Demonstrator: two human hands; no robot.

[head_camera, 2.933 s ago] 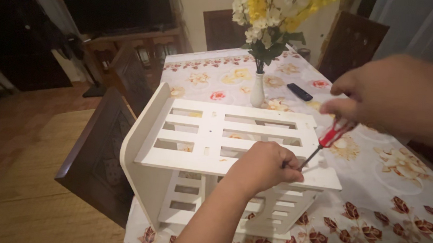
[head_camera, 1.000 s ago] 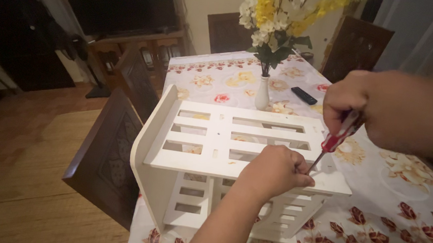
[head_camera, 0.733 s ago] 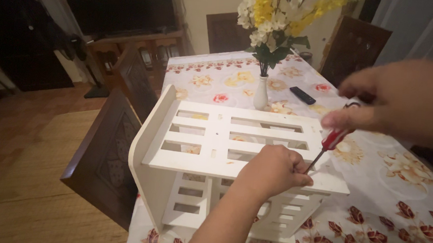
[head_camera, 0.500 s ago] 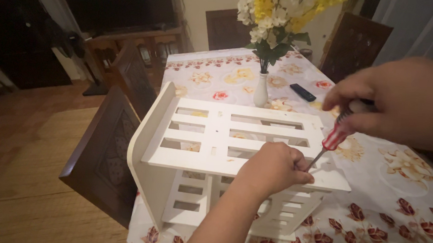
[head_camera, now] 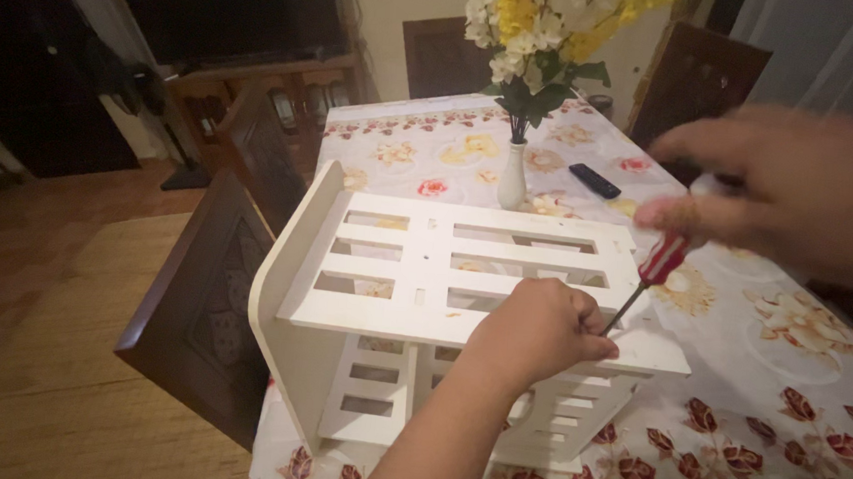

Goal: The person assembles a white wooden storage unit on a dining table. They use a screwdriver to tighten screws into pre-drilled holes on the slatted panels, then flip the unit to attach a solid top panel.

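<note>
Our right hand (head_camera: 794, 193) pinches the red handle of a screwdriver (head_camera: 646, 278) between thumb and fingertips, the other fingers spread loose. Our left hand (head_camera: 539, 330) is curled shut on the front edge of the white slatted shelf (head_camera: 423, 289), steadying it on the flowered tablecloth (head_camera: 781, 409). The tool's long axis slants, handle up toward the right and tip down-left at the shelf's top panel beside our left fingers. With so light a grip, we judge the tip could skip off and jab those fingers or scar the panel.
</note>
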